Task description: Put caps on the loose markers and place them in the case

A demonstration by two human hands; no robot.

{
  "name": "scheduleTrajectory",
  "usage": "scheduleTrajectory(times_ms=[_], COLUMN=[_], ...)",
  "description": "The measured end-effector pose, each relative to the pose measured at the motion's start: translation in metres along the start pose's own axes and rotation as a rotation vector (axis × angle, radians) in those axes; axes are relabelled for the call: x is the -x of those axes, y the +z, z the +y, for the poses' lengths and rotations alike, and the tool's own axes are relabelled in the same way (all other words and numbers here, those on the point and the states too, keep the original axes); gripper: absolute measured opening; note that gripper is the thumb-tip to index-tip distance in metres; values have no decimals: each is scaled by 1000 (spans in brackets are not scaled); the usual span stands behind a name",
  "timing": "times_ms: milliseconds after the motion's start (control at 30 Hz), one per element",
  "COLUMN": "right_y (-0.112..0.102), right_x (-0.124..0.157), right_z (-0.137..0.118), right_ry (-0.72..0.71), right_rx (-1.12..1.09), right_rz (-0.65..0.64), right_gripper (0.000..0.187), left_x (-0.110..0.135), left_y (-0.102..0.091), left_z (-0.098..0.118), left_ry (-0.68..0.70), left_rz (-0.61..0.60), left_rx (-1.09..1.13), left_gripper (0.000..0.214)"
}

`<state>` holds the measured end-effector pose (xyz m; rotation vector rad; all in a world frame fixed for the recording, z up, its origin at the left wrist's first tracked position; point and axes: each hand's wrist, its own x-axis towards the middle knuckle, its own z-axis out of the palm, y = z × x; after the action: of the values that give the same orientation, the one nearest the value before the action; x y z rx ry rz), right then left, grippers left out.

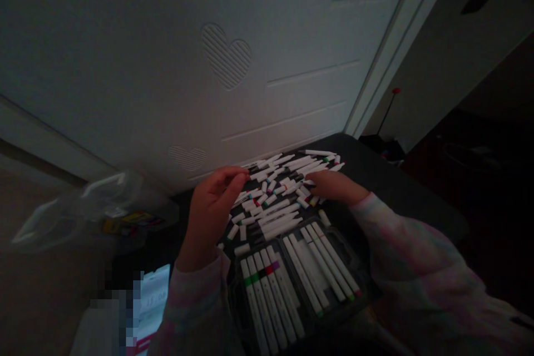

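My left hand [213,200] is at the left edge of a pile of loose white markers and caps [275,200]. Its thumb and index finger are pinched together; a small reddish spot shows at the tips, too dim to name. My right hand [334,184] reaches into the pile's right side, fingers closed around the end of a white marker [308,182], partly hidden. Nearest me, a dark marker case [306,320] lies open with two compartments. Several capped markers [271,300] with green, black, red and purple bands fill the left one; several more [323,261] lie in the right.
A clear plastic container [137,206] stands at the left, and a lit phone-like screen [154,300] lies below it. A white panel with embossed hearts [227,58] rises behind the dark table [400,206]. A thin rod with a red tip [396,90] stands beyond the right.
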<state>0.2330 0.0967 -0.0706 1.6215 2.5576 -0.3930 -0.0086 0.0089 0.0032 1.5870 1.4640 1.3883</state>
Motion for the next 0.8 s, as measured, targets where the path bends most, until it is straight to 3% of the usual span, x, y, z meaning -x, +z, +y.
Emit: scheduleTrajectory(times_ms=[200,333,400,500,567,667,800], right_y=[1,-12,-25,-47,-60,-71,-77], right_x=[0,6,14,31,41,50,50], right_z=[-2,-3,-10,-28,-42,-60,-77], right_ry=[8,-21,-94,-317,-431,-560,-644], right_rx=[-55,-153,-316,-993,-1255,-1430,-1500], right_rz=[30,78,107,97,42,-21,-16], right_gripper=[26,26,23,21,23,24,18], left_x=[0,-1,-1,1,5,15,25], left_y=[1,0,2,8,14,19,19], left_z=[0,-1,-2,-1,3,14,29], left_ry=[-2,0,7,12,16,32,53], left_rz=[1,-15,-25,-84,-147,-216,-202], left_rx=[0,13,27,38,41,106,305], left_gripper=[13,14,14,15,17,19,21])
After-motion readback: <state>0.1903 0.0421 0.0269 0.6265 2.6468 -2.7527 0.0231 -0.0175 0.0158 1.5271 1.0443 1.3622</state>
